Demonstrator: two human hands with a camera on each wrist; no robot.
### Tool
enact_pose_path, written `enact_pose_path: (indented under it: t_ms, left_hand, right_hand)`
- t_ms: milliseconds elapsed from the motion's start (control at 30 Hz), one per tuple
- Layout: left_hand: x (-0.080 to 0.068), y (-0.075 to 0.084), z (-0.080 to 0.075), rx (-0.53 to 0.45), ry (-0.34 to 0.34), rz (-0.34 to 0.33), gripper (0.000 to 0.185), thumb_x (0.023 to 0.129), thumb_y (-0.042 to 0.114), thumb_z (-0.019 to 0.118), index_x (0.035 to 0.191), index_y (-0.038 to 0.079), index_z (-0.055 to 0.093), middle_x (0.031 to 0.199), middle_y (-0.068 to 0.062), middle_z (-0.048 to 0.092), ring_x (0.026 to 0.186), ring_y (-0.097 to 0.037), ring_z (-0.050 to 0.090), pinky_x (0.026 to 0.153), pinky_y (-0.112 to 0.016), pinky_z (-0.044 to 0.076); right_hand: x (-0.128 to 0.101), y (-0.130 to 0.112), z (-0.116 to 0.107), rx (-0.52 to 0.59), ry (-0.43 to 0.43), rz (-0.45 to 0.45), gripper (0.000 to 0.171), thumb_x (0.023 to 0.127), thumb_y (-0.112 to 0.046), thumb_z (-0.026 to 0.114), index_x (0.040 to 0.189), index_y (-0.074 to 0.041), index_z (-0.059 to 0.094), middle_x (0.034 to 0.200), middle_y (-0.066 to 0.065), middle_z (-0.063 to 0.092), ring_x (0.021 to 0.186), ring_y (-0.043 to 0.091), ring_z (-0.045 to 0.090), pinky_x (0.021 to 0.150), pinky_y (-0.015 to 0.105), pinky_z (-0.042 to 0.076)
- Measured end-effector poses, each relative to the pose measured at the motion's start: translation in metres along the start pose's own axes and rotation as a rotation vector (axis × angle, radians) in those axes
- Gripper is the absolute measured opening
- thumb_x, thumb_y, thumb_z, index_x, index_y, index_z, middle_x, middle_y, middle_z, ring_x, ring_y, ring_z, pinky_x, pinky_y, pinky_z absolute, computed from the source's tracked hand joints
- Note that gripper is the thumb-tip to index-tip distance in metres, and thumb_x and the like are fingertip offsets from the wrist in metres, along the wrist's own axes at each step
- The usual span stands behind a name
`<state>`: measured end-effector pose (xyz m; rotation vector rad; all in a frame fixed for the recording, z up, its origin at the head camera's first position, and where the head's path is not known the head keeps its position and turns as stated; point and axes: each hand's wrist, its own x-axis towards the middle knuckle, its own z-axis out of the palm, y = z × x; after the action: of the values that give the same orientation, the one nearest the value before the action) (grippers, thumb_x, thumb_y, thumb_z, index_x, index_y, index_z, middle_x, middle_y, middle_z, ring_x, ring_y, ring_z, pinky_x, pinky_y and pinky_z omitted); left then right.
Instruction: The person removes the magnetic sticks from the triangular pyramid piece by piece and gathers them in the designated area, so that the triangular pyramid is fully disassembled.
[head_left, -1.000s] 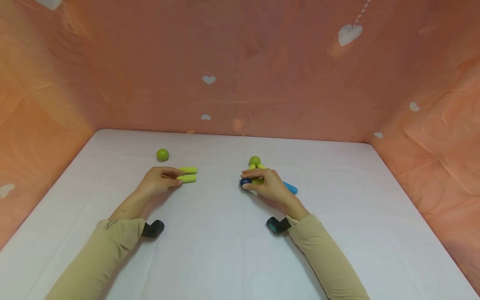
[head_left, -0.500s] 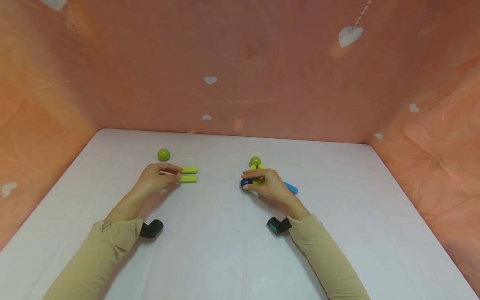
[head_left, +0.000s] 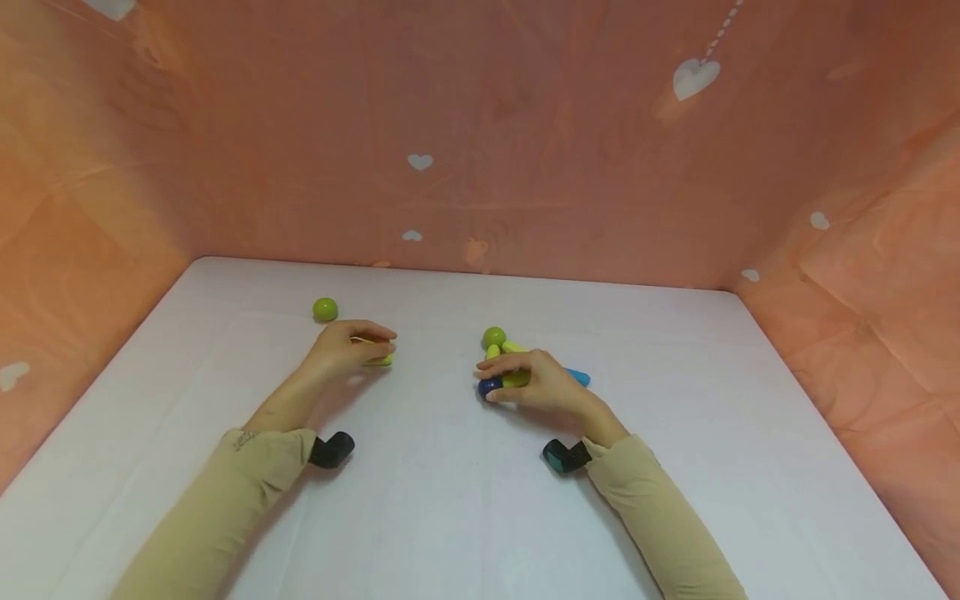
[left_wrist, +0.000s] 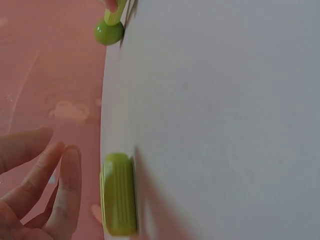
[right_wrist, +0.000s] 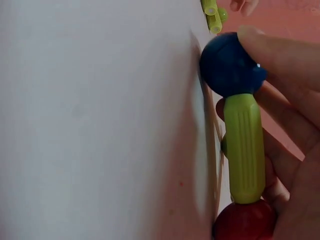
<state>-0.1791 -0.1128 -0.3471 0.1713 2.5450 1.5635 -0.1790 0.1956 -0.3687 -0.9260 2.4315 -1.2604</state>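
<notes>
My right hand (head_left: 543, 383) holds a dark blue ball (right_wrist: 227, 65) between thumb and fingers. A ribbed yellow-green rod (right_wrist: 244, 150) joins it to a red ball (right_wrist: 245, 222), which the hand hides in the head view. More yellow-green rods lead from this toy frame to a green ball (head_left: 494, 337), and a blue rod (head_left: 578, 377) sticks out on its right. Over two loose yellow-green rods (head_left: 382, 361) hovers my left hand (head_left: 345, 346), its fingers loosely bent. In the left wrist view, its fingertips stand apart from the nearer rod (left_wrist: 119, 195).
Another green ball (head_left: 325, 309) lies on the white tabletop (head_left: 420, 500), behind my left hand. Orange cloth with pale hearts (head_left: 420, 162) walls in the back and sides. Each wrist carries a black camera (head_left: 333, 450).
My left hand has moved right and now covers most of the two loose rods. My right hand has drawn the joined balls and rods slightly closer to me and left.
</notes>
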Motion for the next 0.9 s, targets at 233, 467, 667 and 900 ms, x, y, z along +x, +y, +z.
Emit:
enact_pose_path:
  t_ms: [233,467,667,900]
  left_hand:
    - [0.010,0.005,0.018,-0.054,-0.067,-0.058,0.033,0.089,0.008,0.064,0.118,-0.008,0.062,0.109,-0.020,0.066,0.080,-0.007,0.063,0.079,-0.026,0.055]
    - [0.022,0.013,0.041,-0.039,-0.092,-0.109,0.029,0.091,0.011,0.064,0.116,-0.004,0.065,0.111,-0.018,0.066,0.081,-0.011,0.065,0.078,-0.027,0.053]
    - [0.029,0.018,0.058,-0.094,-0.116,-0.106,0.030,0.090,0.009,0.063,0.116,-0.006,0.064,0.108,-0.018,0.066,0.080,-0.010,0.065,0.080,-0.026,0.054]
    - [0.034,0.022,0.071,-0.059,-0.130,-0.099,0.037,0.089,0.011,0.065,0.123,-0.003,0.060,0.114,-0.019,0.064,0.091,-0.020,0.065,0.083,-0.028,0.052]
  right_hand:
    - [-0.001,0.000,-0.002,-0.002,-0.050,-0.043,0.029,0.083,-0.012,0.075,0.110,-0.004,0.072,0.122,0.008,0.067,0.123,0.023,0.055,0.103,0.029,0.042]
    - [0.000,0.000,-0.001,-0.082,-0.132,-0.074,0.026,0.083,-0.012,0.075,0.108,-0.009,0.073,0.131,0.009,0.061,0.131,0.025,0.047,0.111,0.044,0.034]
    - [-0.002,-0.006,0.001,-0.138,-0.144,-0.120,0.025,0.082,-0.013,0.075,0.107,-0.011,0.074,0.143,0.015,0.048,0.137,0.033,0.038,0.112,0.054,0.028]
    - [-0.007,-0.006,-0.001,-0.088,0.042,-0.118,0.027,0.083,-0.009,0.074,0.110,-0.006,0.072,0.130,0.013,0.060,0.127,0.029,0.051,0.105,0.047,0.039]
